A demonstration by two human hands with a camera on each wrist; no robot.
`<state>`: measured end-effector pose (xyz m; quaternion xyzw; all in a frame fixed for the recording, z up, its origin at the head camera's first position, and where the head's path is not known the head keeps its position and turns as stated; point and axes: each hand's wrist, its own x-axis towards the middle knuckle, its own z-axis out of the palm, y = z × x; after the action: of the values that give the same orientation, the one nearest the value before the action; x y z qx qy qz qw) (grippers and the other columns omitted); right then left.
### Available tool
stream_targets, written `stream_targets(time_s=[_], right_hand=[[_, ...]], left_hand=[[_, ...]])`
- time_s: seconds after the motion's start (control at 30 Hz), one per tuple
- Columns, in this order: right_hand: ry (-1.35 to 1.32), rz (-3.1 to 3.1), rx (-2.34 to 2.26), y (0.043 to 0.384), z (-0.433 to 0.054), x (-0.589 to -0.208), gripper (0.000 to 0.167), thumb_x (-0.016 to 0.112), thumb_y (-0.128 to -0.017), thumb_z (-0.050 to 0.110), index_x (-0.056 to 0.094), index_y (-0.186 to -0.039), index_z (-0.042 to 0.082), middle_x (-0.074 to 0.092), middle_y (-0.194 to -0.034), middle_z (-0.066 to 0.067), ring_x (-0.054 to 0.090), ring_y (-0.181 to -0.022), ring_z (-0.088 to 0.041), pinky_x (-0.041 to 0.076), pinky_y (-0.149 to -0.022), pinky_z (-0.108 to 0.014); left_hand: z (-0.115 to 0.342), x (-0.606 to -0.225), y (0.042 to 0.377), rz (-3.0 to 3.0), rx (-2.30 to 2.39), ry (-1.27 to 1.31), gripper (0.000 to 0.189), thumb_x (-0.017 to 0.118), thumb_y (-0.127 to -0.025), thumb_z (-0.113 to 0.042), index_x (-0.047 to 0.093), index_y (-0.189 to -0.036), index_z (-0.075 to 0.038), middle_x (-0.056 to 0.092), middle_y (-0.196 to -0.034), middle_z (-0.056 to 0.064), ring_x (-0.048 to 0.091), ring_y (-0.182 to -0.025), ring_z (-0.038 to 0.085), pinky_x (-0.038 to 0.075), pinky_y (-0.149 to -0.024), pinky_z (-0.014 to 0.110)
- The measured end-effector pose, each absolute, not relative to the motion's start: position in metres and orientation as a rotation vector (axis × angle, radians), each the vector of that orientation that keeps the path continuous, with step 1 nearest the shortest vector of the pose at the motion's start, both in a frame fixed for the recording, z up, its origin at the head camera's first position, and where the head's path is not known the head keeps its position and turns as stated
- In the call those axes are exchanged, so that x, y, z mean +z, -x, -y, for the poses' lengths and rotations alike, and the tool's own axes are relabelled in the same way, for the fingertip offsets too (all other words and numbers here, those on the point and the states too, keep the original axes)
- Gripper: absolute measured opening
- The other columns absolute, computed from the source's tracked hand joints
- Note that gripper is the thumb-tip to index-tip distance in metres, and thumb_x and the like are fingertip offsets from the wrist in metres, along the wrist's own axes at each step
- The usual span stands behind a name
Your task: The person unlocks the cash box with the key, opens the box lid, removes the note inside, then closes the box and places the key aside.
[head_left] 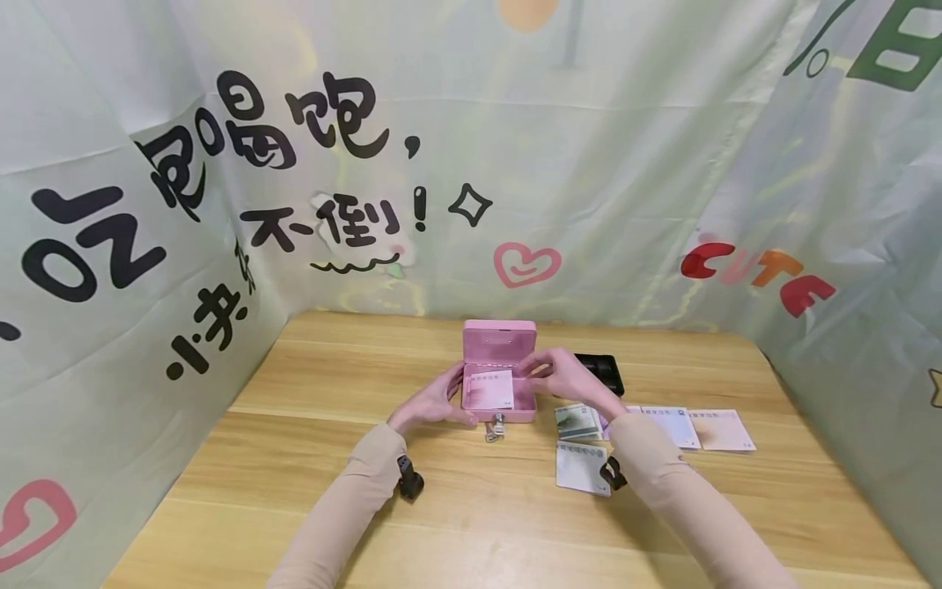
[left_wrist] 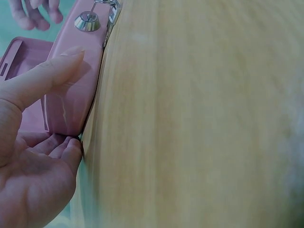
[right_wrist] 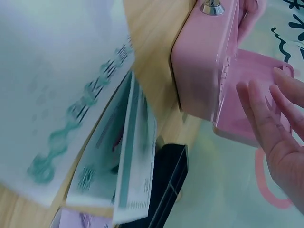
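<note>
A small pink cash box (head_left: 500,337) stands with its lid raised, and a pinkish banknote (head_left: 491,390) lies inside. My left hand (head_left: 437,398) holds the box at its left end; in the left wrist view the thumb presses the front face and the other fingers bend round the side. A key ring hangs from the silver lock (left_wrist: 87,21) on the front. Over the box's right side hovers my right hand (head_left: 562,376), its fingers loosely bent and spread apart with nothing between them in the right wrist view.
Right of the box lie folded green banknotes (head_left: 577,422), a purple one partly behind the right forearm, a blue one (head_left: 670,427) and a brownish one (head_left: 723,430). A pale greenish note (head_left: 581,466) lies nearer. A black tray (head_left: 609,375) sits behind the right hand.
</note>
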<state>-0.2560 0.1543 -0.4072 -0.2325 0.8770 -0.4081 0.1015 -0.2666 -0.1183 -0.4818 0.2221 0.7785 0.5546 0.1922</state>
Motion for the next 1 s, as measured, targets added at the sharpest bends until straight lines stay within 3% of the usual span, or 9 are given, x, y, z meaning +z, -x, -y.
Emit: stream_targets(time_s=[0.5,1.0], right_hand=[[0.617,-2.61,-1.114,0.275,-0.134,-0.41,0.033,0.074,-0.084,-0.001,0.068,-0.116,-0.007,0.073,-0.11,-0.021,0.069,-0.105,-0.032,0.058,-0.1,-0.046],[0.613,-2.579,-1.138,0.281,-0.125,-0.419,0.032,0.073,-0.082,-0.007,0.067,-0.114,-0.011,0.071,-0.107,-0.026,0.07,-0.098,-0.03,0.062,-0.086,-0.035]], left_hand=[[0.119,-0.483,0.268,-2.212,1.518,-0.627,0.118,0.084,-0.072,-0.001,0.005,-0.16,0.001,0.01,-0.168,0.024,0.014,-0.157,0.039,0.014,-0.131,0.051],[0.119,-0.483,0.269,-2.229,1.505,-0.644,0.117,0.085,-0.073,-0.002,0.007,-0.161,0.0,0.012,-0.168,0.023,0.015,-0.157,0.038,0.015,-0.131,0.05]])
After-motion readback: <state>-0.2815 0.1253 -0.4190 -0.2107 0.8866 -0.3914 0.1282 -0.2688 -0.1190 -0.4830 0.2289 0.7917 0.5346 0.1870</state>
